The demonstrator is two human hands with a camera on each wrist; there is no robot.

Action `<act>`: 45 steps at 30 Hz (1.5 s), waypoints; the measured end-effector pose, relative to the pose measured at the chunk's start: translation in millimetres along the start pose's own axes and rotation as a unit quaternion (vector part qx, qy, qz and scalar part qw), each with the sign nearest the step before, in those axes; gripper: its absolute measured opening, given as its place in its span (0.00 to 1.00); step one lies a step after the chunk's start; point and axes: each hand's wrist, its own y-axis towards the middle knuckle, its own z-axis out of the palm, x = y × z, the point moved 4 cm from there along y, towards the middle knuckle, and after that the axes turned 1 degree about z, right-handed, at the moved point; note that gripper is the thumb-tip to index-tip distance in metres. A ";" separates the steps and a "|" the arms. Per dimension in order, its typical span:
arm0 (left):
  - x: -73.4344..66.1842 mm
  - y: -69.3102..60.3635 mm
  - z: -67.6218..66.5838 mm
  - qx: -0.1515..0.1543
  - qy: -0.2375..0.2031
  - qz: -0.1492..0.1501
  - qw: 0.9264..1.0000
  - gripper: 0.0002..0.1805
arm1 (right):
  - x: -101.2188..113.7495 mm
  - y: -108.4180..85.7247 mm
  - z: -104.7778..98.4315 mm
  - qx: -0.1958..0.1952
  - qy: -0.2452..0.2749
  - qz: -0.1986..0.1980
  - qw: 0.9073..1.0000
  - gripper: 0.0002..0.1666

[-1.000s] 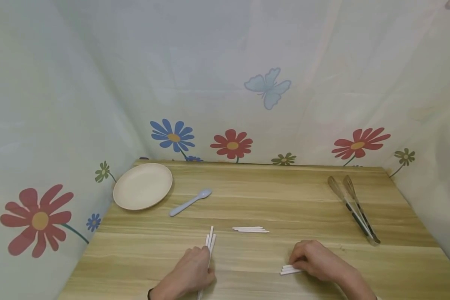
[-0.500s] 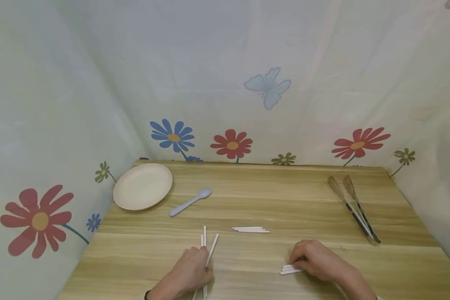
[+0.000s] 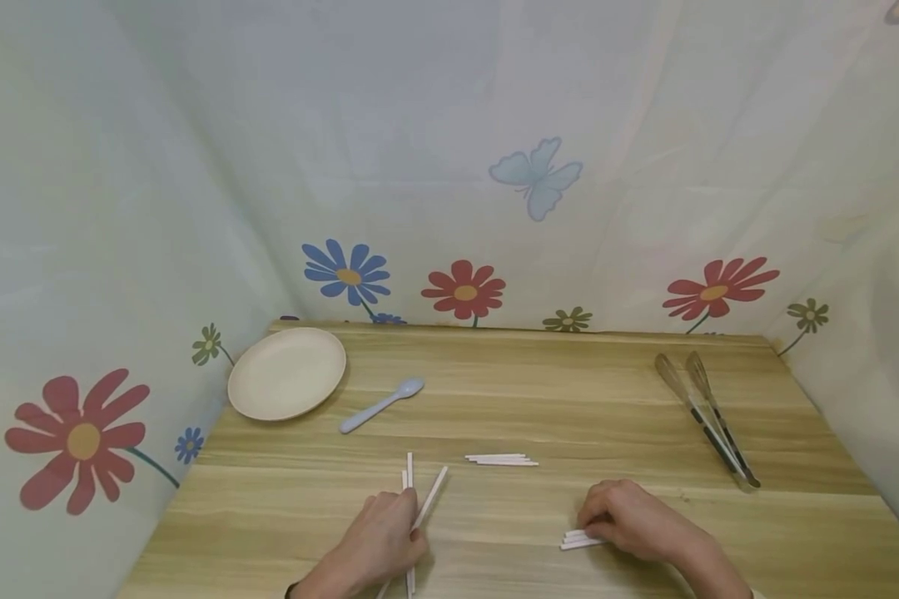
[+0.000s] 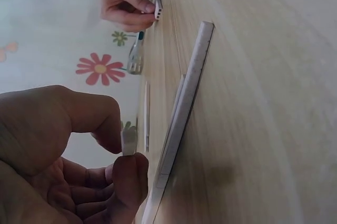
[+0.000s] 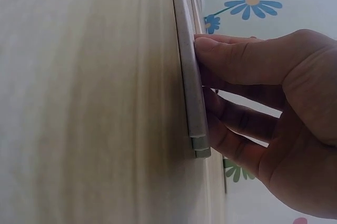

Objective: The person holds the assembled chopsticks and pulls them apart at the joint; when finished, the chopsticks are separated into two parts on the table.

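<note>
Left hand (image 3: 380,537) pinches one stick (image 3: 430,498); right hand (image 3: 633,520) grips bundle (image 5: 190,71). Risk: sideways swing may scatter loose sticks (image 4: 187,100) lying alongside.

Walls (image 3: 419,150): pale, kinda creased sheeting, wrapping three sides
Butterfly (image 3: 537,178): light blue print, up on the far side
Flowers (image 3: 464,292): red, blue and green prints, mostly low down
Desk (image 3: 569,399): yellowish wood grain, far edge right by the walls
Light: soft, pretty even
</note>
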 end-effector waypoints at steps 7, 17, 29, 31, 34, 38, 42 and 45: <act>-1.4 1.6 -2.7 -0.016 -0.008 -0.007 1.000 0.09 | 1.0 0.6 -0.3 0.009 0.000 0.007 1.000 0.07; -3.9 6.5 -3.0 -0.038 0.004 0.033 0.999 0.07 | 0.8 2.2 -1.3 0.021 -0.007 0.020 1.000 0.06; -8.5 14.0 -9.6 -0.070 -0.011 0.073 0.995 0.06 | 12.8 12.6 -7.5 -0.096 -0.067 -0.031 0.993 0.08; -9.3 14.7 -9.0 -0.070 -0.015 0.076 0.995 0.05 | 13.8 15.0 -8.9 -0.112 -0.078 -0.038 0.990 0.09; -10.9 15.3 -7.1 -0.080 -0.014 0.090 0.993 0.05 | 14.9 19.4 -11.9 -0.117 -0.079 -0.042 0.989 0.09; -13.5 16.5 -5.8 -0.093 -0.001 0.109 0.990 0.04 | 16.6 25.8 -16.4 -0.113 -0.086 -0.028 0.989 0.09; -17.5 18.6 -6.0 -0.106 0.021 0.128 0.986 0.05 | 20.3 30.3 -19.7 -0.124 -0.095 -0.024 0.987 0.09; -21.9 20.2 -5.1 -0.105 0.022 0.139 0.984 0.05 | 24.3 32.2 -21.3 -0.133 -0.096 -0.028 0.986 0.09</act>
